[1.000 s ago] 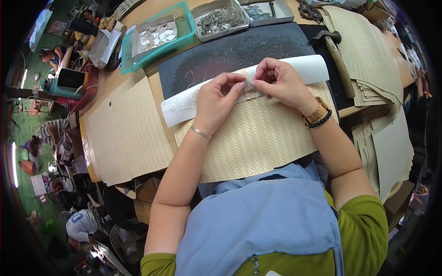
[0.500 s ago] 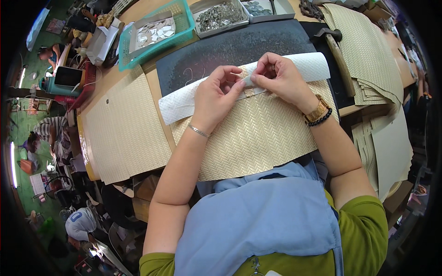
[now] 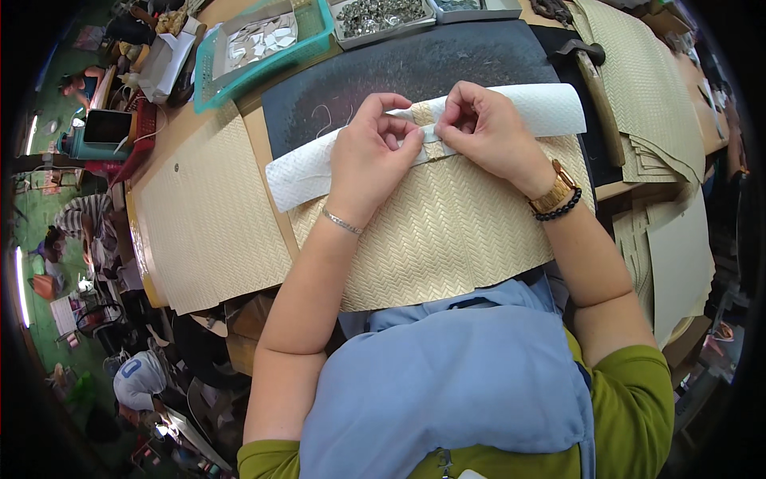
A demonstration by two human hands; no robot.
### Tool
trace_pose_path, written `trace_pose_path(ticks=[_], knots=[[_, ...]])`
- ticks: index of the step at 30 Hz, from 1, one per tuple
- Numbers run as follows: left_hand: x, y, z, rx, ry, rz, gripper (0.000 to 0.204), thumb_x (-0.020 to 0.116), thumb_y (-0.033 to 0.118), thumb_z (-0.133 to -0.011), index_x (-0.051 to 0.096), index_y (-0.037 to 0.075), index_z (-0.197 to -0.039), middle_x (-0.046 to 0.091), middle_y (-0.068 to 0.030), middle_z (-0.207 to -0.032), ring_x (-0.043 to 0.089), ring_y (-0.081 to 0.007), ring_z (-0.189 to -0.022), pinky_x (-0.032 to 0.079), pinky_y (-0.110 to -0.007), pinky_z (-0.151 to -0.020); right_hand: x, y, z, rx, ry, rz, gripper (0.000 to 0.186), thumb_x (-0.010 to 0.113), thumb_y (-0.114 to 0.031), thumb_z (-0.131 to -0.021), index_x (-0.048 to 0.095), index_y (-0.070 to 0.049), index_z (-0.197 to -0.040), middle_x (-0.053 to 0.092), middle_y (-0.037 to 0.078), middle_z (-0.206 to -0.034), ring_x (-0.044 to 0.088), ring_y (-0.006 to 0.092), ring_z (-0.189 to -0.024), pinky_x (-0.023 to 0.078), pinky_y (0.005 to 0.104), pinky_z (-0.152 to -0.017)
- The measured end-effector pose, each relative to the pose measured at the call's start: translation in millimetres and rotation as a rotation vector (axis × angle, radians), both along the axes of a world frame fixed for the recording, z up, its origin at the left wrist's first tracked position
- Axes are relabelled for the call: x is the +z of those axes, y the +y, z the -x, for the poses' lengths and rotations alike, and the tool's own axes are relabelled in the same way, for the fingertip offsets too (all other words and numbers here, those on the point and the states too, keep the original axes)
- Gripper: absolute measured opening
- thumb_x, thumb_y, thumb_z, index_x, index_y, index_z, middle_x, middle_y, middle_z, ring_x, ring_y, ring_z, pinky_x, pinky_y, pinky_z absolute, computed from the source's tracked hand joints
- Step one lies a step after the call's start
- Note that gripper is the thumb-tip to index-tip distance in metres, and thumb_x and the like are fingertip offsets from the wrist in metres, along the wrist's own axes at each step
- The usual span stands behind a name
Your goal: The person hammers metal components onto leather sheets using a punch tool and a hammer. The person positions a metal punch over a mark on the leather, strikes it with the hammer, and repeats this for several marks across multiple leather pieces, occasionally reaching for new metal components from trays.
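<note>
In front of me lies a pale gold sheet (image 3: 447, 231) with a woven herringbone texture. Its far edge is folded back, showing a white quilted-looking underside (image 3: 550, 112). A narrow white strip (image 3: 431, 134) crosses the middle of this fold, over a small gold band (image 3: 433, 151). My left hand (image 3: 369, 156) pinches the strip's left end between thumb and fingers. At the other end, the thumb and fingers of my right hand (image 3: 491, 136) are closed on the same strip. The fingertips hide both ends of it.
A dark board (image 3: 399, 68) lies beneath the work, with a hammer (image 3: 594, 96) at its right. A teal basket (image 3: 209, 80) of white pieces and a box of metal parts (image 3: 379, 20) stand behind. Gold sheets lie left (image 3: 211, 215) and are stacked right (image 3: 638, 88).
My fingertips have moved slightly apart, and more of the white strip and the gold band shows between them. The view has shifted a little.
</note>
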State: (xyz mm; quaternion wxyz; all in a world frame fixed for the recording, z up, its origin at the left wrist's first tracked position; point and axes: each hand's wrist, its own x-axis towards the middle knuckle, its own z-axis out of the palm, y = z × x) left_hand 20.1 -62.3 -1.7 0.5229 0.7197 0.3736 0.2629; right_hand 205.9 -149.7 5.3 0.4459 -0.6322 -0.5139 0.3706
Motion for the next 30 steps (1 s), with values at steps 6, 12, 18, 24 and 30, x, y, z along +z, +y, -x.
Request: trace_pose_path(ticks=[6, 12, 18, 24, 30], knots=[[7, -5, -3, 0.008, 0.051, -0.017, 0.031, 0.075, 0.007, -0.087, 0.063, 0.007, -0.116, 0.069, 0.0030, -0.087, 0.049, 0.0004, -0.068, 0.040, -0.018, -0.059, 0, 0, 5, -0.057, 0.011, -0.029, 0.015, 0.073, -0.008, -0.084, 0.059, -0.003, -0.085, 0.062, 0.001, -0.073, 0.058, 0.0085, -0.068, 0.048, 0.0261, -0.063], [13, -10, -7, 0.042, 0.165, -0.216, 0.023, 0.075, 0.012, -0.084, 0.070, 0.012, -0.106, 0.069, 0.0038, -0.084, 0.055, -0.0039, -0.063, 0.045, -0.023, -0.059, 20, 5, 10, -0.029, -0.197, -0.002, 0.012, 0.068, -0.006, -0.080, 0.060, -0.003, -0.088, 0.065, 0.010, -0.074, 0.066, 0.0238, -0.069, 0.052, 0.0362, -0.065], [5, -11, 3, -0.003, 0.208, -0.514, 0.007, 0.076, 0.020, -0.085, 0.078, 0.014, -0.088, 0.068, -0.0009, -0.083, 0.064, -0.0154, -0.062, 0.052, -0.030, -0.060, 44, 27, -7, 0.129, -0.522, -0.052, 0.013, 0.070, -0.008, -0.083, 0.063, -0.002, -0.092, 0.067, 0.014, -0.079, 0.066, 0.0238, -0.071, 0.053, 0.0354, -0.066], [7, -11, -3, -0.014, 0.182, -0.505, 0.011, 0.078, 0.026, -0.086, 0.079, 0.015, -0.087, 0.068, 0.0014, -0.085, 0.067, -0.0138, -0.065, 0.052, -0.029, -0.061, 53, 130, -145, -0.194, -0.860, -0.233, 0.019, 0.071, -0.024, -0.090, 0.076, -0.009, -0.101, 0.077, 0.009, -0.090, 0.073, 0.0269, -0.084, 0.058, 0.0395, -0.076], [6, -10, 0, -0.003, 0.176, -0.492, 0.012, 0.077, 0.028, -0.086, 0.079, 0.016, -0.087, 0.068, 0.0017, -0.085, 0.067, -0.0141, -0.065, 0.051, -0.030, -0.059, 8, 186, -175, -0.085, -1.021, 0.257, 0.025, 0.076, -0.033, -0.083, 0.079, -0.013, -0.096, 0.078, 0.012, -0.099, 0.074, 0.0282, -0.093, 0.058, 0.0406, -0.085]])
